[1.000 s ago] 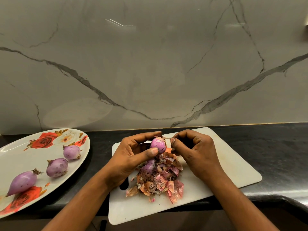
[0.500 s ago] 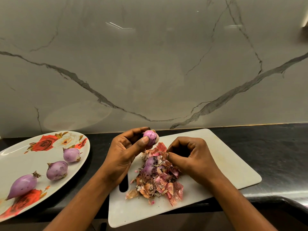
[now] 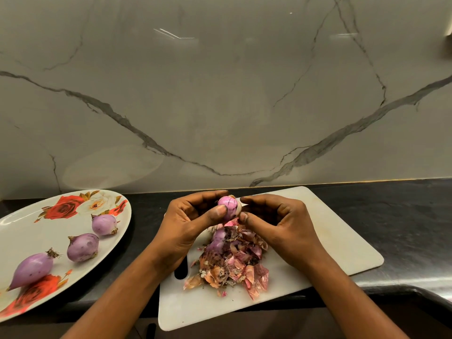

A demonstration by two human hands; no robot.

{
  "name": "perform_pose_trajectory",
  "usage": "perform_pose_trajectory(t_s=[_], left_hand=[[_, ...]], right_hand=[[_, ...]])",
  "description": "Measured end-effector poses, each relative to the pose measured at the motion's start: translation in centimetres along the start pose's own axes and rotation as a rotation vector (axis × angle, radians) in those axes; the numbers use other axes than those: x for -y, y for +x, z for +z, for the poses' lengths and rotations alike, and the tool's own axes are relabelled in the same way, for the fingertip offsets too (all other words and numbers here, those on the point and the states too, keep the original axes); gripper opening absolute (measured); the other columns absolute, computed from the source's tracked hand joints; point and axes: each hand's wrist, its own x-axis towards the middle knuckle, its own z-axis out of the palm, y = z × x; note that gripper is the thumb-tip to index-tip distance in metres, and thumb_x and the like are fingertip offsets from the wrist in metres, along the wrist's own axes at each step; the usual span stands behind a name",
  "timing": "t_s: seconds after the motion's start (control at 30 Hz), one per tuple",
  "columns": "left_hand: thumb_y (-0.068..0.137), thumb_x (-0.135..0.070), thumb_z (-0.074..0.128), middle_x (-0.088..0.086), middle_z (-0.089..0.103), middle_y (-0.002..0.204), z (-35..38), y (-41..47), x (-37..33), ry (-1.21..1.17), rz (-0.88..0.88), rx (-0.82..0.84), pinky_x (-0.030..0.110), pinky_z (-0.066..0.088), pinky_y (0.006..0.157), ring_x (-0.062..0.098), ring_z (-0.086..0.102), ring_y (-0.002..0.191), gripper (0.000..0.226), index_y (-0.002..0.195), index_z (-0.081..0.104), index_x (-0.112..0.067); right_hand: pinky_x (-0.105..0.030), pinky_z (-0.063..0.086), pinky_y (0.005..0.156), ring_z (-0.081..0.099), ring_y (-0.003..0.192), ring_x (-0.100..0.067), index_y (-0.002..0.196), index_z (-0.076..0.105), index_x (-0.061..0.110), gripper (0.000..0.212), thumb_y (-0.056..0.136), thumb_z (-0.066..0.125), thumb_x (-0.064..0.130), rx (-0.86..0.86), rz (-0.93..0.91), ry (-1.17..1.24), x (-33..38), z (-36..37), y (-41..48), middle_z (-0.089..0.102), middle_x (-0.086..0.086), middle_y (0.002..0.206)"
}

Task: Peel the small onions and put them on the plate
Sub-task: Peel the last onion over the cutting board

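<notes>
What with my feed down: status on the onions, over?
Left hand grips onion, right hand pinches its skin. Three onions on plate. Peel pile underneath, nothing blocking.

Bare left hand [image 3: 188, 223], uncovered from fingertips to wrist. Creases across the finger joints, a fold line at the wrist. Short left thumbnail [image 3: 221, 212], trimmed close to the tip, plain. Bare left forearm [image 3: 117, 297], slim, broader toward the lower edge of the view, smooth, uncovered all along. Bare right hand [image 3: 281, 226], back of it in view: knuckle ridges, faint tendon lines, fine wrinkles at the thumb joint. Short right thumbnail [image 3: 243, 217], rounded, plain. Bare right forearm [image 3: 354, 299], slim too, uncovered to the bottom corner of the view. Warm light over both, soft sheen on the knuckles. Other nails too small to tell.
</notes>
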Motion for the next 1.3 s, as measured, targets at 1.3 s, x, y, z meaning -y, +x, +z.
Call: perform_pose_trajectory(t_s=[1.3], left_hand=[[0.083, -0.018, 0.073, 0.009, 0.079, 0.112, 0.19, -0.15, -0.53, -0.024, -0.078, 0.047, 0.031, 0.064, 0.082, 0.029, 0.077, 0.106, 0.036, 0.117, 0.069, -0.005]], right_hand=[[-0.027, 0.064, 0.081, 0.077, 0.092, -0.007, 0.111, 0.079, 0.023, 0.028, 0.087, 0.083, 0.008, 0.025, -0.074, -0.117, 0.12, 0.07, 0.16, 0.079, 0.013, 0.097]])
